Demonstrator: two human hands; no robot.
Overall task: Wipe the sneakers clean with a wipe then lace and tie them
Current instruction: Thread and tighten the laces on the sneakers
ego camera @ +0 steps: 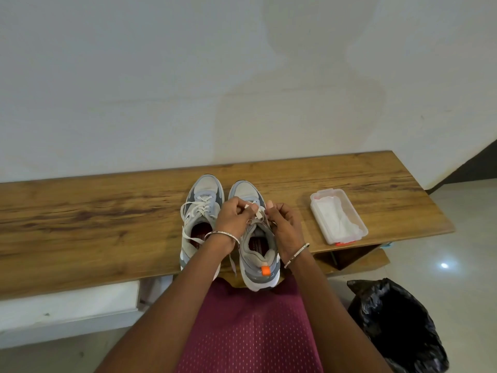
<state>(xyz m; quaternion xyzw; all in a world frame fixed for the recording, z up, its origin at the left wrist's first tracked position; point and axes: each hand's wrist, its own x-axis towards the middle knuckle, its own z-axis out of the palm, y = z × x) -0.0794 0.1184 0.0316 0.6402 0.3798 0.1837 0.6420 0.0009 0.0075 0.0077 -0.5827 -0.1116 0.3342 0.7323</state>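
Note:
Two grey and white sneakers stand side by side on the wooden bench (107,224), toes toward the wall. The left sneaker (200,208) has white laces threaded, with loose ends trailing over its side. Over the tongue of the right sneaker (258,254), which has an orange heel tab, both hands work. My left hand (234,219) pinches a white lace (258,212) with curled fingers. My right hand (282,222) pinches the lace from the other side. Most of the right sneaker's lacing is hidden by the hands.
A clear plastic box (337,215) with white wipes in it lies open on the bench to the right. A bin lined with a black bag (398,324) stands on the floor at lower right. The wall runs close behind the bench.

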